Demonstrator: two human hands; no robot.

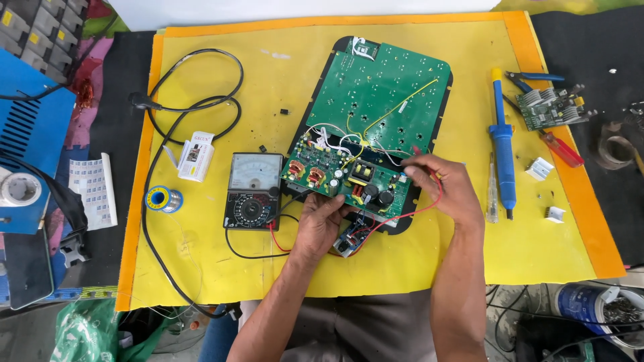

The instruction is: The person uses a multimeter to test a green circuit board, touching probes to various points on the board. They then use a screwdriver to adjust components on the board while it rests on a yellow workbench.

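1. Leaning over the bench (402, 261), which was covered by a yellow mat with an orange border, the person worked with both bare hands near the middle of its near edge.
2. The left hand (320, 224) rested its fingers against the near edge of the small green circuit board (345, 177), the grip curled loosely on that edge and on a smaller blue module (350, 236) just below it.
3. The right hand (443, 188) sat at the right end of the same board, its grip pinching a red probe (417, 153) whose red lead (429, 204) looped under the hand toward the near side.
4. The small board, crowded with copper coils, capacitors and a yellow transformer, lay across the near end of a large green circuit board (382, 87) set in a black frame at the mat's centre.
5. An analogue multimeter (253, 191) lay just left of the small board, its black lead (248, 253) curving along the mat.
6. A spool of solder (163, 199) and a small white box (196, 155) lay farther left, near a black cable (194, 104).
7. Toward the right edge lay a blue desoldering pump (502, 144), a test screwdriver (492, 191), a red-handled screwdriver (562, 151) and another small board with heat sinks (551, 107).
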